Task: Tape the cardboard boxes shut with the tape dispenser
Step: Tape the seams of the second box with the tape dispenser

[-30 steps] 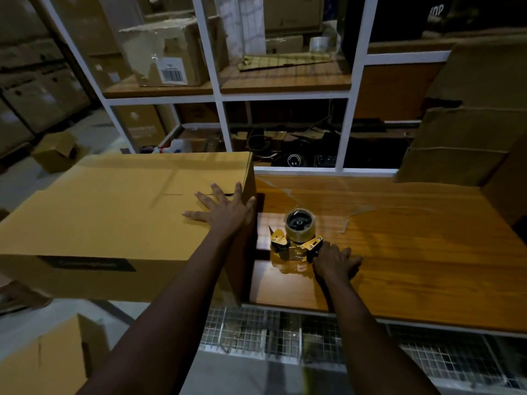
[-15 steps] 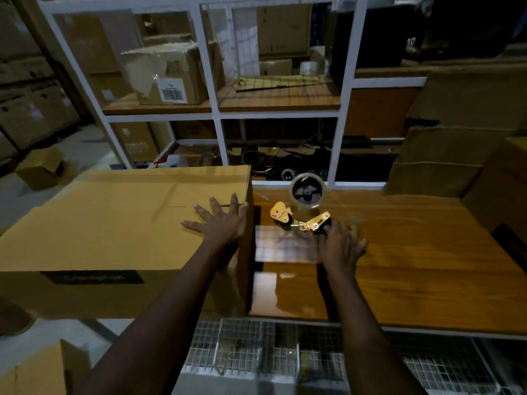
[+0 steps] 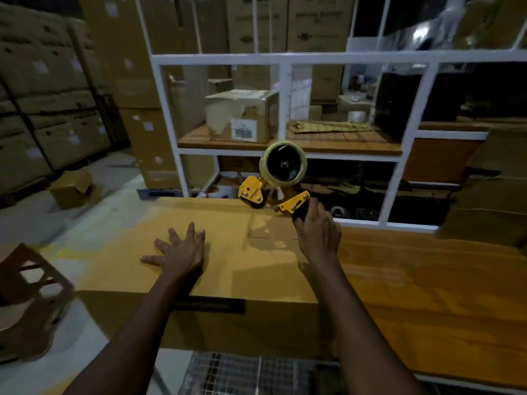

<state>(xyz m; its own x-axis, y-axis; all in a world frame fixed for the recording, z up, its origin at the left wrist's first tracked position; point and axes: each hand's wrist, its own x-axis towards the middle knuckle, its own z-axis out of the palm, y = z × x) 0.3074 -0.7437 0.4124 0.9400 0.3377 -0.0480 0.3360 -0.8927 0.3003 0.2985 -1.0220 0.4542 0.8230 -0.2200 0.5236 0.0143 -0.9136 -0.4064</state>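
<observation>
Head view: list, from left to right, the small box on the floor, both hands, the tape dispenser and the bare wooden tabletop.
small box on the floor → left hand → tape dispenser → right hand → bare wooden tabletop

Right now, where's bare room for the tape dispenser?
Bare: the orange wooden tabletop right of the large tan cardboard box, and the box top between the left hand and the right hand gripping the yellow tape dispenser. Crowded: the white-framed shelves behind.
</observation>
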